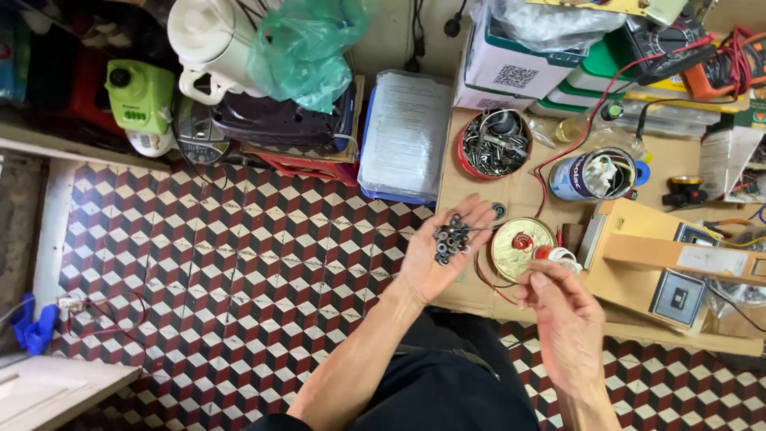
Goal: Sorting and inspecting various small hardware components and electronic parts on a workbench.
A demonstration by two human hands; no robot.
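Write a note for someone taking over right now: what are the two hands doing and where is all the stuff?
Left hand: open, palm up, cupping a pile of small dark washers.
Right hand: fingertips pinching a small white and red part.
Beside them on the cardboard top: a round gold lid, a red tin of metal bits.
Done: washers gathered in the palm.
Left: washers and part not yet set down.

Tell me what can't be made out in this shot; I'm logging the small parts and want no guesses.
Head view only:
- Dark pieces in the left hand's palm: too small to tell washers from nuts, or count.
- White-and-red piece at the right hand's fingertips: partly covered by the fingers.
- Red tin: a tangle of metal bits.
- Wooden box: cut off by the right edge.
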